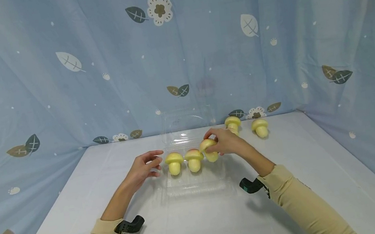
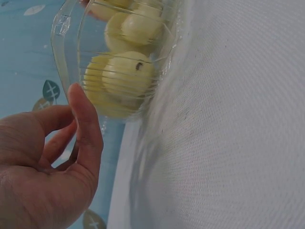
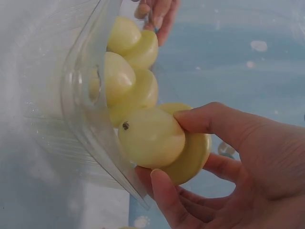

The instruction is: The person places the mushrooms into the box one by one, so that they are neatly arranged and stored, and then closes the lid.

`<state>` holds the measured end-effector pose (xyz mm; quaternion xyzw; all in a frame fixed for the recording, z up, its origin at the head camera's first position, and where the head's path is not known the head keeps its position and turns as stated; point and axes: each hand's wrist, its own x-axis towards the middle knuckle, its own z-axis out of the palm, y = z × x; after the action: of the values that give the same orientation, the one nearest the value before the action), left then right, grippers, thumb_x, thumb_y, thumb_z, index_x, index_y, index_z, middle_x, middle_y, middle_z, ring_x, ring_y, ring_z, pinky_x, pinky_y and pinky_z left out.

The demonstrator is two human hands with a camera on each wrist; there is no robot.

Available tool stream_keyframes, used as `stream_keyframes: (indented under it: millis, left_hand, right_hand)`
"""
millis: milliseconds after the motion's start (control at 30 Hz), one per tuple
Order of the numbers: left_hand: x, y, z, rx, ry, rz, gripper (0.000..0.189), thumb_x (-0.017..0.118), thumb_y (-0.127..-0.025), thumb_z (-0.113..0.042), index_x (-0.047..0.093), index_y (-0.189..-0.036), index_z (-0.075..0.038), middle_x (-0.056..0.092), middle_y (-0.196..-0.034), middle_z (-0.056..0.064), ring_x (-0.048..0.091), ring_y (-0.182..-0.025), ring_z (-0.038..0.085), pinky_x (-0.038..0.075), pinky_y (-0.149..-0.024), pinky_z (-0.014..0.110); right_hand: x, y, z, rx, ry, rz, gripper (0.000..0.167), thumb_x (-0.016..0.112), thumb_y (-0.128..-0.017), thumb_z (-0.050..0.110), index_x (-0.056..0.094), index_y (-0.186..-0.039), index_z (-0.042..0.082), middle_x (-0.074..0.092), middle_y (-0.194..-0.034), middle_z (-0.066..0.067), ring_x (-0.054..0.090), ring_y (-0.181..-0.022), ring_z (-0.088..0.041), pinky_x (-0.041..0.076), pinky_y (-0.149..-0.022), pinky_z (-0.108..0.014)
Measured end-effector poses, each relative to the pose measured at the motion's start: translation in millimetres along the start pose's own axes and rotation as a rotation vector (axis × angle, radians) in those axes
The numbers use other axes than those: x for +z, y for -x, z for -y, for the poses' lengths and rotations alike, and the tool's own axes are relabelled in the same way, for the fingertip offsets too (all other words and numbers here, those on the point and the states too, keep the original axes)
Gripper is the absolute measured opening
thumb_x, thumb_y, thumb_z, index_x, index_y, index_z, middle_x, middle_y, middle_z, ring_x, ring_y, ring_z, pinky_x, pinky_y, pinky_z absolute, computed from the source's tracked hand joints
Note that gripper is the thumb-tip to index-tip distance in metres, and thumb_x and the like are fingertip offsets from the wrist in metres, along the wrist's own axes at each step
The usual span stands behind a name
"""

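A clear plastic clamshell box [image 1: 195, 178] lies on the table with its lid [image 1: 185, 123] raised at the back. Two yellow toy mushrooms, one at left [image 1: 174, 163] and one in the middle [image 1: 194, 160], stand side by side in its base. My right hand [image 1: 224, 142] pinches a third mushroom [image 3: 152, 138] by its cap, thumb on one side and fingers on the other, at the right end of the row. My left hand [image 1: 143, 167] is at the box's left rim, fingers loosely bent and apart, fingertips right beside the rim [image 2: 61, 47].
Two more yellow mushrooms, one [image 1: 232, 123] partly behind the right hand and another [image 1: 260, 127] farther right, stand at the back of the white table [image 1: 202, 225]. A blue patterned curtain [image 1: 112, 55] hangs behind and along both sides.
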<state>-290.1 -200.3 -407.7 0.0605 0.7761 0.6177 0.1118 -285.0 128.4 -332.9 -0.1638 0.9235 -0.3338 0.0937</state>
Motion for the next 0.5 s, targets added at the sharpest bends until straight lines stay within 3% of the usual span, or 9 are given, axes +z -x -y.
stream_keyframes:
  millis: [333,500]
  left_hand:
    - [0.3,-0.7,0.3,-0.009,0.000,-0.009,0.042,0.060,-0.099,-0.020,0.053,-0.139,-0.009,0.056,-0.108,0.004,0.061,-0.079,0.013,0.058,-0.062,0.025]
    - [0.1,0.3,-0.9,-0.002,0.006,-0.006,0.045,0.059,-0.099,-0.019,0.050,-0.141,-0.005,0.057,-0.108,0.007,0.061,-0.078,0.013,0.058,-0.061,0.025]
  right_hand:
    - [1.4,-3.6,-0.6,0.021,0.034,0.000,0.043,0.074,-0.087,0.028,0.058,-0.125,0.014,0.070,-0.102,-0.010,0.066,-0.068,-0.024,0.053,-0.058,-0.027]
    - [2.2,-3.1,1.4,0.025,0.067,-0.013,0.043,0.074,-0.087,0.029,0.059,-0.125,0.015,0.071,-0.105,-0.011,0.066,-0.067,-0.021,0.053,-0.058,-0.026]
